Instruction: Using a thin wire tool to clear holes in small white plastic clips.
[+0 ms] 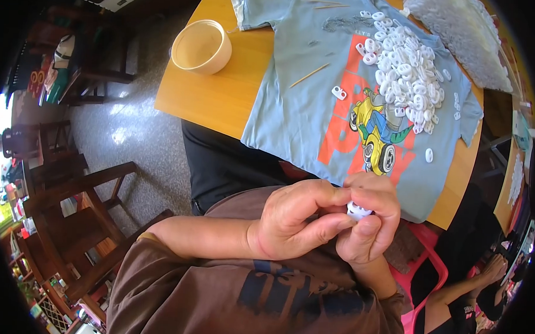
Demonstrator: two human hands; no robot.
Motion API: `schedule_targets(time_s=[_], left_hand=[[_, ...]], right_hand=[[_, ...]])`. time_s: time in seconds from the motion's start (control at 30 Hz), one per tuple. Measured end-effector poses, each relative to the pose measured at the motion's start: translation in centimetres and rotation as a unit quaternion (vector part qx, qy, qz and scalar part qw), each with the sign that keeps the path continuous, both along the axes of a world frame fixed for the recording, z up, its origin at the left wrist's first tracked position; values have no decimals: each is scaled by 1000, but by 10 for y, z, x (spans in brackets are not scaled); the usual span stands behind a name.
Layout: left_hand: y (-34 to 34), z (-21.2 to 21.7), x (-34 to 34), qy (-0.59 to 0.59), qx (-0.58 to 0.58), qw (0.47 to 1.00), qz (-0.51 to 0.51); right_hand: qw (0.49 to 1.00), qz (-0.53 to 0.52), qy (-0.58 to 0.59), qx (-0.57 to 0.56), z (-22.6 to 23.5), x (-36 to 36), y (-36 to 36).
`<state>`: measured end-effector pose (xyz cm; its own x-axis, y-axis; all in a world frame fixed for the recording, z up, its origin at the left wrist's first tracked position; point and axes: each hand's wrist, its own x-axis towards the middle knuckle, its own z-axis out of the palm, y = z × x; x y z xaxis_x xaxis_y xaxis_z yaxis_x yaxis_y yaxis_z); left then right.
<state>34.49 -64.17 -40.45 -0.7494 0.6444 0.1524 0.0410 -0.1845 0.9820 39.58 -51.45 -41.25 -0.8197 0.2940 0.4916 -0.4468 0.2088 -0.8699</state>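
Note:
Close in front of my chest, both hands meet around a small white plastic piece with holes [358,211]. My left hand [298,218] is closed, its thumb and forefinger pinching at the piece's left side. Curled around the piece from the right, my right hand [371,220] is closed too, and its fingers cover much of it. Beyond my hands a light blue T-shirt [299,109] with an orange print and a yellow cartoon car lies spread on the table. On it is a heap of similar white oval pieces [403,71], with a few lying loose around.
A cream plastic bowl [224,52] stands at the left of the wooden table [181,93]. Thin wooden sticks [309,75] lie on the shirt. A clear bag of white pieces [460,35] is at the far right. Wooden chairs [80,210] stand left; another person's arm [475,283] shows at right.

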Motion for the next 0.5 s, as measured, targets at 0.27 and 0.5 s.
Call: schedule_targets(time_s=[0.27, 0.5], left_hand=[[3, -7, -10, 96, 28, 995, -22], [3, -8, -3, 4, 33, 999, -7]], right_hand=[[1000, 7, -1, 28, -6, -1, 0], [997, -12, -15, 68, -3, -3, 2]])
